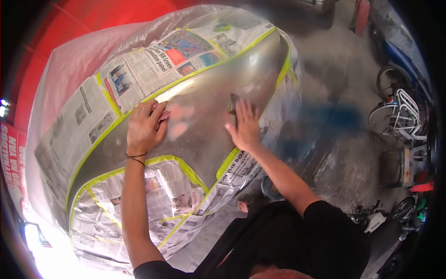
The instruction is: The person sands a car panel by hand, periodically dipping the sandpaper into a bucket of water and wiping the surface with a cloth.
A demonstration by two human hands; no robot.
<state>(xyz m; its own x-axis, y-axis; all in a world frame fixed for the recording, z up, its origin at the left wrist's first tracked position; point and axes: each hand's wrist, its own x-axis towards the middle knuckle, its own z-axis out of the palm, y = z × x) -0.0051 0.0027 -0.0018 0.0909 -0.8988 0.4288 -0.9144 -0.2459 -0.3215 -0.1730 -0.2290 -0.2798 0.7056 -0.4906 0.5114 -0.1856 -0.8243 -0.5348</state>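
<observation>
A bare grey car body panel (204, 102), glossy in places, lies between masked areas. My left hand (145, 126), a dark cord around its wrist, is closed on a crumpled pink cloth (163, 117) at the panel's upper edge. Farther right, my right hand (245, 124) lies with its fingers flat over a dark piece of sandpaper (233, 103), pressing it to the panel; the thumb sticks out to the side. Yellow-green masking tape (183, 76) borders the bare metal. Newspaper sheets (153, 65) cover the body on both sides of it.
Clear plastic sheeting (60, 69) wraps the car around the newspaper. A dark bucket (271, 187) stands on the concrete floor (339, 158) near my foot. Bicycles (395, 111) and a motorbike (376, 221) line the right side. A red printed banner (14, 162) hangs at far left.
</observation>
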